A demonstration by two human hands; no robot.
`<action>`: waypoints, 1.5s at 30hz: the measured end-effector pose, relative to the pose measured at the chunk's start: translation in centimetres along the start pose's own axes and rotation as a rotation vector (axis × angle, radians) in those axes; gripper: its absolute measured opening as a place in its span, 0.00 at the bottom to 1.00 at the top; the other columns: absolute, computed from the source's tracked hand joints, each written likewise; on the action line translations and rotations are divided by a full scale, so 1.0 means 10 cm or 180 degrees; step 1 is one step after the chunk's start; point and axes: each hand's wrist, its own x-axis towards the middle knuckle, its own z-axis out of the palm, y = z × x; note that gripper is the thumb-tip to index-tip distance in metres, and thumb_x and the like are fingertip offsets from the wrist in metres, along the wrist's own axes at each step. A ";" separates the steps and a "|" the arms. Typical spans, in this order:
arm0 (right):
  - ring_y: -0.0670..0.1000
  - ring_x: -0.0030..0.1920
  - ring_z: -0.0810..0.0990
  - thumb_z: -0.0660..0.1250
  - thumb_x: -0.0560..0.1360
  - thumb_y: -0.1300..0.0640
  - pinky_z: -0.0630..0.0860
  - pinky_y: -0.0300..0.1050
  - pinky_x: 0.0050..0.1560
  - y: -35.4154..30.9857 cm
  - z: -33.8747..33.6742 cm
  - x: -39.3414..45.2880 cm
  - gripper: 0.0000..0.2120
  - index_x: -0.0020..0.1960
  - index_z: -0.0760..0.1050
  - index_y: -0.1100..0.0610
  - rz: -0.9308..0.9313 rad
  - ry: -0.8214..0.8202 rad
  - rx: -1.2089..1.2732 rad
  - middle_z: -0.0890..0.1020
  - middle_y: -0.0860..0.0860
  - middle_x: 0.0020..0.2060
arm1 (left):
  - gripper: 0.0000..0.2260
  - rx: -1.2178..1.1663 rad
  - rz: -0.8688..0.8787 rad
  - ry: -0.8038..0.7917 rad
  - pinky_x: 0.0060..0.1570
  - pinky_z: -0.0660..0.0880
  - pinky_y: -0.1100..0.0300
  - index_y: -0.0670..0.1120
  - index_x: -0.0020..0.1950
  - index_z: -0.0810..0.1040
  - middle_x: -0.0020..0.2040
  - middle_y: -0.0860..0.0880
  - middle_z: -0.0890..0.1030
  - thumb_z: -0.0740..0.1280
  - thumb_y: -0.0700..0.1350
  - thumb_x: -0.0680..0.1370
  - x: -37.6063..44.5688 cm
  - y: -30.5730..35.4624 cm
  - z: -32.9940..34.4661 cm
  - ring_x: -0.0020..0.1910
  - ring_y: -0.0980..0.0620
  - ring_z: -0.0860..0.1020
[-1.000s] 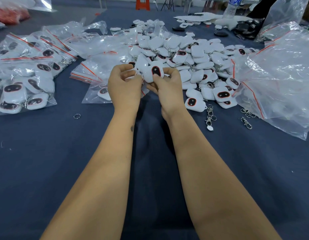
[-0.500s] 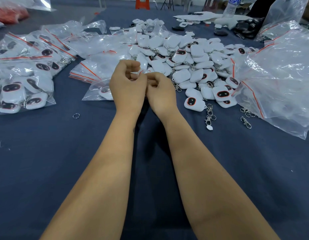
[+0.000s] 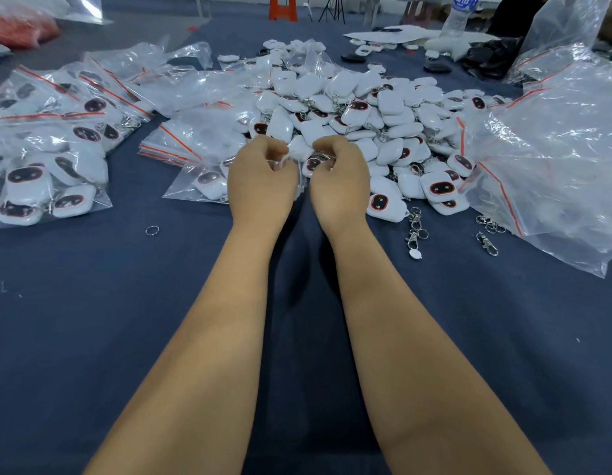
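Plastic bag [image 3: 299, 185], 1, in left hand [image 3: 263, 181]; 1 charm [image 3: 313, 164] in right hand [image 3: 338, 181]

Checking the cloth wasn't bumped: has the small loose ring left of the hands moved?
No. The ring stays put, just off the near corner of the filled bag.

The left hand [image 3: 260, 180] and right hand [image 3: 338, 180] sit side by side at mid-surface [image 3: 92, 337]. The left pinches a small bag [image 3: 300, 186] and the right a keychain [image 3: 313, 164] between them. The pile of keychains [image 3: 366, 108] spreads behind and to the right of the hands. Just left of the left hand lies a bag with one keychain in it [image 3: 201, 185], with a stack of zip bags [image 3: 191, 142] behind it and filled bags [image 3: 50, 159] farther left. A split ring [image 3: 152, 230] lies left of the left wrist. Right of the right wrist lies a clasp chain [image 3: 414, 231], then a second clasp [image 3: 486, 243] at the edge of a large plastic bag [image 3: 554, 149]. A water bottle [image 3: 460, 12] stands far behind the pile.
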 end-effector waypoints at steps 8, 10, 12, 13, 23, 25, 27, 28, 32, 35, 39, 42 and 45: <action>0.56 0.68 0.66 0.59 0.74 0.64 0.61 0.47 0.64 0.08 -0.01 0.02 0.26 0.71 0.69 0.52 -0.0124 -0.0472 -0.1382 0.76 0.53 0.63 | 0.13 0.1381 0.0352 -0.0439 0.43 0.67 0.57 0.50 0.54 0.80 0.56 0.48 0.77 0.64 0.38 0.72 -0.03 -0.03 0.05 0.52 0.46 0.76; 0.57 0.65 0.66 0.60 0.74 0.62 0.61 0.47 0.61 0.08 0.00 0.03 0.22 0.68 0.72 0.51 -0.0094 -0.0490 -0.1529 0.76 0.54 0.61 | 0.14 0.1567 0.0305 -0.0368 0.42 0.65 0.57 0.50 0.54 0.80 0.56 0.47 0.77 0.64 0.38 0.72 -0.03 -0.02 0.05 0.53 0.45 0.76; 0.58 0.64 0.66 0.64 0.74 0.59 0.61 0.46 0.62 0.08 0.00 0.03 0.22 0.68 0.72 0.51 0.0018 -0.0468 -0.1489 0.73 0.54 0.61 | 0.13 0.1776 0.0278 -0.0298 0.41 0.64 0.56 0.48 0.55 0.80 0.56 0.46 0.77 0.63 0.39 0.73 -0.05 -0.02 0.05 0.53 0.44 0.75; 0.58 0.64 0.65 0.65 0.74 0.58 0.60 0.46 0.63 0.09 0.00 0.03 0.23 0.68 0.71 0.51 0.0059 -0.0440 -0.1438 0.71 0.55 0.61 | 0.13 0.1878 0.0269 -0.0266 0.41 0.63 0.55 0.47 0.55 0.80 0.56 0.45 0.76 0.63 0.39 0.73 -0.05 -0.01 0.05 0.53 0.43 0.75; 0.54 0.56 0.72 0.66 0.72 0.69 0.64 0.33 0.47 0.08 -0.01 0.04 0.18 0.61 0.76 0.60 0.0005 -0.0539 -0.0447 0.70 0.57 0.60 | 0.14 0.2011 0.0101 -0.0102 0.44 0.60 0.55 0.45 0.57 0.80 0.58 0.42 0.76 0.59 0.38 0.76 -0.04 -0.02 0.00 0.60 0.41 0.72; 0.54 0.46 0.71 0.64 0.71 0.69 0.62 0.35 0.38 0.06 -0.01 0.05 0.10 0.40 0.74 0.54 -0.0037 -0.0568 -0.0482 0.72 0.55 0.49 | 0.14 0.1912 0.0160 -0.0122 0.43 0.61 0.55 0.46 0.56 0.80 0.57 0.43 0.77 0.60 0.38 0.76 -0.03 -0.02 0.00 0.57 0.42 0.74; 0.54 0.45 0.73 0.63 0.71 0.69 0.66 0.38 0.39 0.06 0.00 0.03 0.09 0.43 0.77 0.56 -0.0036 -0.0495 -0.0294 0.77 0.55 0.46 | 0.14 0.1688 0.0219 -0.0169 0.42 0.63 0.56 0.47 0.56 0.80 0.56 0.44 0.78 0.60 0.37 0.75 -0.02 -0.02 0.00 0.53 0.43 0.75; 0.53 0.47 0.75 0.63 0.72 0.68 0.71 0.42 0.43 0.05 -0.01 0.01 0.10 0.48 0.79 0.57 -0.0020 -0.0394 -0.0145 0.79 0.53 0.47 | 0.14 0.1544 0.0250 -0.0185 0.42 0.64 0.56 0.47 0.55 0.80 0.56 0.44 0.78 0.59 0.37 0.75 -0.02 -0.02 0.00 0.51 0.45 0.75; 0.51 0.47 0.80 0.67 0.73 0.63 0.76 0.47 0.52 -0.01 -0.01 -0.01 0.08 0.51 0.78 0.55 0.0188 -0.0176 0.0419 0.82 0.49 0.45 | 0.11 0.0924 0.0177 -0.0270 0.41 0.70 0.57 0.47 0.50 0.83 0.48 0.47 0.82 0.62 0.37 0.76 -0.03 0.02 0.01 0.44 0.49 0.77; 0.52 0.49 0.81 0.69 0.74 0.62 0.78 0.51 0.55 -0.02 0.00 0.01 0.07 0.49 0.75 0.52 0.0460 -0.0151 0.0782 0.83 0.51 0.46 | 0.11 0.0859 0.0014 -0.0313 0.43 0.77 0.52 0.45 0.46 0.84 0.42 0.44 0.83 0.63 0.37 0.73 -0.03 0.04 0.01 0.42 0.45 0.78; 0.51 0.49 0.83 0.69 0.73 0.63 0.78 0.54 0.57 -0.01 0.02 0.03 0.10 0.54 0.77 0.57 0.0617 -0.0172 0.1110 0.84 0.51 0.46 | 0.10 0.1783 0.0050 -0.0313 0.41 0.67 0.54 0.45 0.51 0.84 0.53 0.43 0.82 0.64 0.41 0.75 -0.02 0.02 0.04 0.52 0.42 0.78; 0.54 0.52 0.83 0.67 0.74 0.66 0.78 0.56 0.58 -0.02 0.04 0.04 0.13 0.58 0.76 0.60 0.0693 -0.0213 0.1289 0.84 0.55 0.49 | 0.13 0.2044 0.0084 -0.0219 0.43 0.62 0.54 0.47 0.57 0.83 0.58 0.43 0.79 0.63 0.44 0.77 -0.01 -0.02 0.04 0.58 0.41 0.75; 0.53 0.46 0.83 0.66 0.74 0.68 0.81 0.52 0.52 0.00 0.05 0.04 0.11 0.55 0.76 0.60 0.0653 -0.0236 0.1345 0.84 0.56 0.47 | 0.14 0.1276 0.0047 -0.0075 0.43 0.66 0.59 0.47 0.56 0.83 0.55 0.46 0.82 0.61 0.38 0.76 0.00 -0.03 0.01 0.55 0.45 0.78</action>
